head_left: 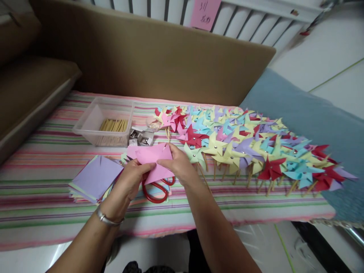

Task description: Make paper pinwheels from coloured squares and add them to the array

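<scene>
Both my hands hold a pink paper square (152, 156) just above the striped tablecloth (42, 170). My left hand (129, 182) pinches the paper's lower left part with closed fingers. My right hand (179, 163) grips its right side, thumb on top. Red-handled scissors (155, 189) lie on the cloth under the paper. A stack of coloured paper squares (95, 178), purple on top, sits just left of my left hand.
Finished paper pinwheels (241, 148) on wooden sticks cover the table's right half. A clear plastic box (105, 121) with wooden sticks stands at the back, small boxes of metal pins (142, 138) beside it. Brown cushions (159, 57) rise behind; a blue cloth (307, 113) lies right.
</scene>
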{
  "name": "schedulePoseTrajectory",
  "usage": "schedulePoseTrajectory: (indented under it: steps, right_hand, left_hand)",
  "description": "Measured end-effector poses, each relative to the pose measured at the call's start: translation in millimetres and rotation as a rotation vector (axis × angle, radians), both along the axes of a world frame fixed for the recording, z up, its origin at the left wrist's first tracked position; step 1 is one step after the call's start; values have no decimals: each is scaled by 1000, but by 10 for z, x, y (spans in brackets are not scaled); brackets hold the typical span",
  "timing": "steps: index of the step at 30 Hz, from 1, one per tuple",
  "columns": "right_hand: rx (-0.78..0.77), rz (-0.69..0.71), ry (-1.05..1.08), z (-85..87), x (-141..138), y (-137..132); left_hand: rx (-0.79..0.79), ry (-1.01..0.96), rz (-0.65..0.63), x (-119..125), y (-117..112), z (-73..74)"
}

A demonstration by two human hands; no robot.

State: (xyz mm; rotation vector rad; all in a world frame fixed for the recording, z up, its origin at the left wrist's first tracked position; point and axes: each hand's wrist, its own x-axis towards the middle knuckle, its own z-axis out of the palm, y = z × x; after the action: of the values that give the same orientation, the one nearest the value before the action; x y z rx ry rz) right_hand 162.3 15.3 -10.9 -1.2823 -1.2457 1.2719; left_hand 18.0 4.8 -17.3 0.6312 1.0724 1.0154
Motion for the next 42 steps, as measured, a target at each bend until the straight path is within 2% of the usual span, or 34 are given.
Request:
schedulePoseTrajectory:
  steps: [5,8,11,14,17,19,21,26,34,42]
  right_hand:
    - [-29,-82,51,-49,-54,21]
    - [-18,-84,80,-83,-92,25]
    - [35,-86,11,-77,-94,6]
    - [255,-113,-193,-15,-58,-42]
    - [533,19,-433,53,-28,-96]
    - [634,117,-549,71,-35,-121]
    - [673,149,-600,64,-61,-132]
    - [702,132,-612,18,-116,-112]
    - [579,94,-580,22,-130,-102]
    - [521,23,-629,0,-145,-98]
  left_hand:
    - [34,-59,9,7,9,-43]
    - [34,-47,49,-7,32,-45]
    - [27,-7,94,-82,86,-44]
    - [70,-23,154,-227,158,-16]
    - [105,-57,201,-380,202,62]
    - [118,-68,205,-450,207,128]
    - [118,-60,196,-485,199,180]
    - [116,3,143,-458,172,198]
    - [89,56,87,-334,122,175]
    - [93,128,5,-230,130,45]
